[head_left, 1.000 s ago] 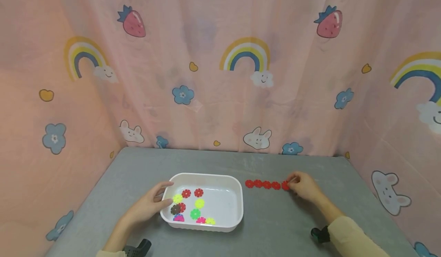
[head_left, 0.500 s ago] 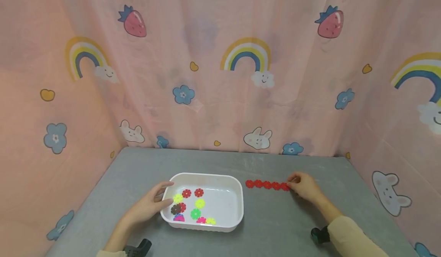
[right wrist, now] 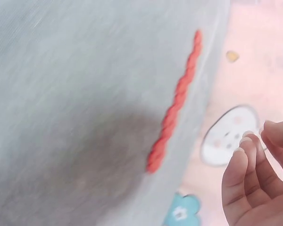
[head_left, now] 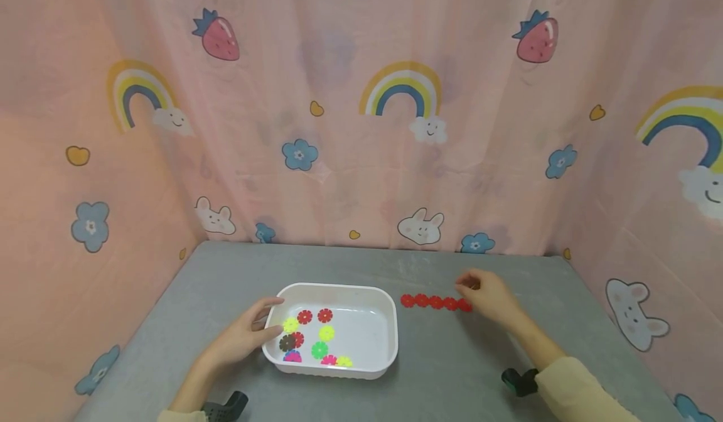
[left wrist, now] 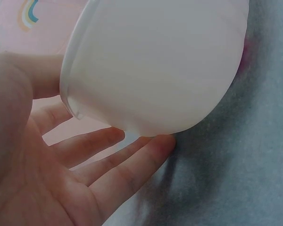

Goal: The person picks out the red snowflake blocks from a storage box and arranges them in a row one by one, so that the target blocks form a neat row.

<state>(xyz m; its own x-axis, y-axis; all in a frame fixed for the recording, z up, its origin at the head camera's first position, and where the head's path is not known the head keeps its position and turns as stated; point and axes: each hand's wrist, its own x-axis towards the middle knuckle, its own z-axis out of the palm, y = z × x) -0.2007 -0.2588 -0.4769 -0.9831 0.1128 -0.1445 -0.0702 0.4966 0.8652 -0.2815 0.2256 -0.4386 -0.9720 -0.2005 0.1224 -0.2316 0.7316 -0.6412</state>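
Note:
My left hand (head_left: 245, 331) holds the left end of a white plastic tray (head_left: 381, 331), its thumb at the rim and its other fingers along the outer wall in the left wrist view. Inside the tray lie several flower-shaped plastic discs, among them a green disc (head_left: 319, 350), a yellow disc (head_left: 326, 333) and a red disc (head_left: 324, 315). On the table to the tray's right, several red discs (head_left: 435, 302) form a straight row. Above that row's right end hovers my right hand (head_left: 490, 296), fingers loosely bent with nothing between them in the right wrist view.
A grey tabletop (head_left: 440, 372) carries the tray and the row. Pink printed curtain (head_left: 350, 177) hangs along the table's back and sides. Each wrist wears a dark strapped-on device, such as the right wrist device (head_left: 519, 382).
The right hand has pressed the last red disc up against the row, let go of it, and lifted slightly up and left. The left hand and the tray have stayed put.

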